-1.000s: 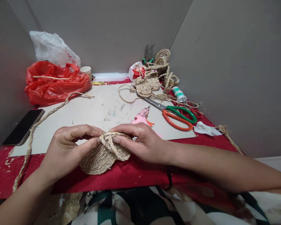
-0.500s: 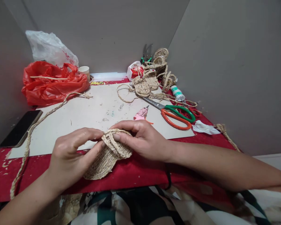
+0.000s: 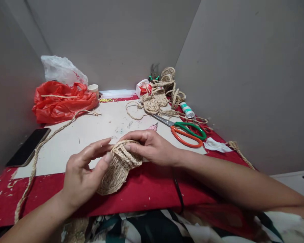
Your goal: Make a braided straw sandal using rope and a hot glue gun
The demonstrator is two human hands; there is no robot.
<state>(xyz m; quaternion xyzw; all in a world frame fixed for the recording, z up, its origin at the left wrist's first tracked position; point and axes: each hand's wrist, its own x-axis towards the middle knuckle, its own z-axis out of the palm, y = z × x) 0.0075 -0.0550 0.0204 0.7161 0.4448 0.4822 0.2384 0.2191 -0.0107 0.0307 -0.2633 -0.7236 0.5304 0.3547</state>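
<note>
A small slipper woven from plaited straw (image 3: 114, 175) is held up over the table's front edge, its sole hanging down to the left and plaited strap bands across its upper end. My right hand (image 3: 154, 148) pinches that upper end, thumb on the bands and fingers behind. At its left edge is my left hand (image 3: 84, 172), with the thumb in front, a finger behind the rim and the index finger raised off it. Just beyond my right hand pokes the metal tip of a pink tool (image 3: 154, 127), mostly hidden.
Scissors (image 3: 177, 128) with green and orange handles lie on a pale board (image 3: 103, 125). Behind them are woven straw pieces (image 3: 153, 101). A red plastic bag (image 3: 63, 104), a paper cup (image 3: 93, 89), a phone (image 3: 27, 146) and a long straw braid (image 3: 36, 155) are at left.
The left thumb and index finger have spread apart, the index finger lifting off the slipper's edge. My right hand keeps its pinch. The camera view has tilted, shifting the background lower.
</note>
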